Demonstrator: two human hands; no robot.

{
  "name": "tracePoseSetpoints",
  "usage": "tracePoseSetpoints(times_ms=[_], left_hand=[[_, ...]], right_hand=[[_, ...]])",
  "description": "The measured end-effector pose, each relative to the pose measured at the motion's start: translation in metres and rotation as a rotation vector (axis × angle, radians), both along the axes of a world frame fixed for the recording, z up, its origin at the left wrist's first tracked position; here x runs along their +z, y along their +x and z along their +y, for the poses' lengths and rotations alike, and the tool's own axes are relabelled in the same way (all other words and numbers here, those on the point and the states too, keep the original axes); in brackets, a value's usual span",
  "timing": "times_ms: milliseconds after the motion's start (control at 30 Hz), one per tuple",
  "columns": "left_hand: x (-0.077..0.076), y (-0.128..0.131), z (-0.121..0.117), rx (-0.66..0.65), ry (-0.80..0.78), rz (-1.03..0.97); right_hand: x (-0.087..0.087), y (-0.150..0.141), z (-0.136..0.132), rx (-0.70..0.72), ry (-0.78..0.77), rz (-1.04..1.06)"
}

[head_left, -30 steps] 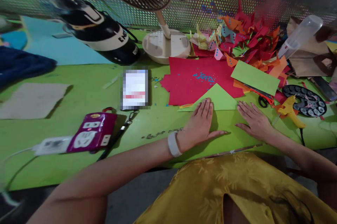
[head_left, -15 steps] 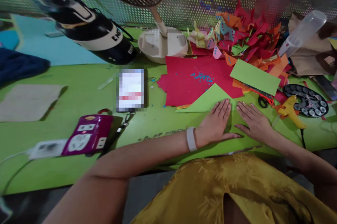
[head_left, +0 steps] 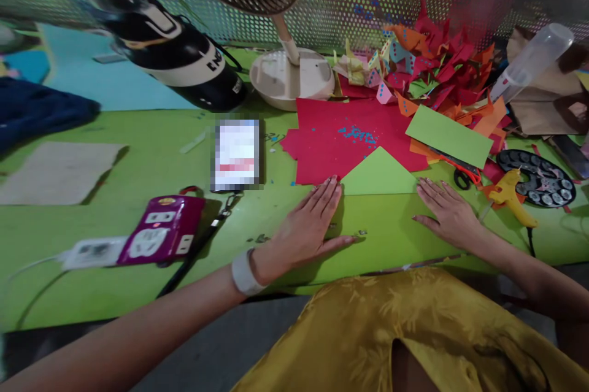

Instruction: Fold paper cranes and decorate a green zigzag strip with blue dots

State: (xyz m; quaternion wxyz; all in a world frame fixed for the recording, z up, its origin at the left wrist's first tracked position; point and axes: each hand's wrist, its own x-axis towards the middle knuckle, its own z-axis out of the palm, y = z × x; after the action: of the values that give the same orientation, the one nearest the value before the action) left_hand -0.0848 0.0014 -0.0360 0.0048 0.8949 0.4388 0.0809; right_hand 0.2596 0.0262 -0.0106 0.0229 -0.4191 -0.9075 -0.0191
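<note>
A light green paper folded into a triangle [head_left: 380,176] lies with its long edge toward me, its peak overlapping a red sheet [head_left: 322,134]. My left hand [head_left: 313,220] rests flat with fingers stretched, its fingertips on the left corner of the triangle. At the right corner lies my right hand [head_left: 444,211], also flat, fingers out and thumb apart. Small blue bits [head_left: 358,134] are scattered over the red sheet. Right of it, a light green rectangle of paper [head_left: 448,136] partly covers a pair of orange-and-black scissors [head_left: 464,177].
A yellow glue gun [head_left: 510,196] and a black round palette [head_left: 552,180] lie on the right. Behind are folded paper pieces [head_left: 427,61], a fan base [head_left: 313,79] and a black bottle [head_left: 184,61]. A phone [head_left: 237,156] and purple power strip [head_left: 161,229] are on the left.
My left hand has slid left along the triangle's long edge, from near its right corner to its left one. My right hand has stayed almost in place. The view has shifted slightly.
</note>
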Motion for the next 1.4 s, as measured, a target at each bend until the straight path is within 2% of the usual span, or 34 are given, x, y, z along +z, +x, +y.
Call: tracePoseSetpoints(times_ms=[100, 200, 267, 333, 433, 500, 567, 700, 800, 900, 1200, 1400], left_hand=[[0.001, 0.0, 0.001, 0.01, -0.007, 0.007], [0.0, 0.003, 0.001, 0.024, 0.011, 0.001], [-0.001, 0.005, 0.0, 0.027, 0.022, -0.007], [-0.001, 0.005, 0.0, 0.032, 0.026, -0.013], [-0.001, 0.005, 0.0, 0.028, 0.027, -0.012], [-0.001, 0.005, -0.001, 0.029, 0.024, -0.009], [-0.001, 0.005, -0.001, 0.033, 0.014, -0.011], [-0.001, 0.005, -0.002, 0.032, 0.006, -0.026], [0.0, 0.005, -0.002, 0.029, 0.021, -0.022], [0.001, 0.005, -0.002, 0.02, 0.037, -0.022], [-0.001, 0.004, -0.002, 0.028, -0.009, -0.046], [0.001, 0.005, -0.001, 0.03, 0.005, -0.026]], right_hand=[[0.014, -0.003, 0.009, 0.01, -0.023, 0.004], [0.036, -0.022, 0.023, -0.029, -0.051, 0.048], [0.048, -0.045, 0.033, -0.081, -0.162, 0.027], [0.055, -0.07, 0.044, -0.098, -0.354, 0.006], [0.053, -0.1, 0.06, -0.162, -0.638, 0.055], [0.045, -0.109, 0.069, -0.226, -0.821, 0.121], [0.035, -0.11, 0.075, -0.278, -0.94, 0.19], [0.025, -0.107, 0.081, -0.311, -1.056, 0.286], [0.029, -0.104, 0.084, -0.348, -1.164, 0.283], [0.036, -0.094, 0.085, -0.403, -1.198, 0.248], [0.035, -0.022, 0.081, -0.529, -1.157, 0.242], [0.039, 0.016, 0.077, -0.635, -1.154, 0.257]])
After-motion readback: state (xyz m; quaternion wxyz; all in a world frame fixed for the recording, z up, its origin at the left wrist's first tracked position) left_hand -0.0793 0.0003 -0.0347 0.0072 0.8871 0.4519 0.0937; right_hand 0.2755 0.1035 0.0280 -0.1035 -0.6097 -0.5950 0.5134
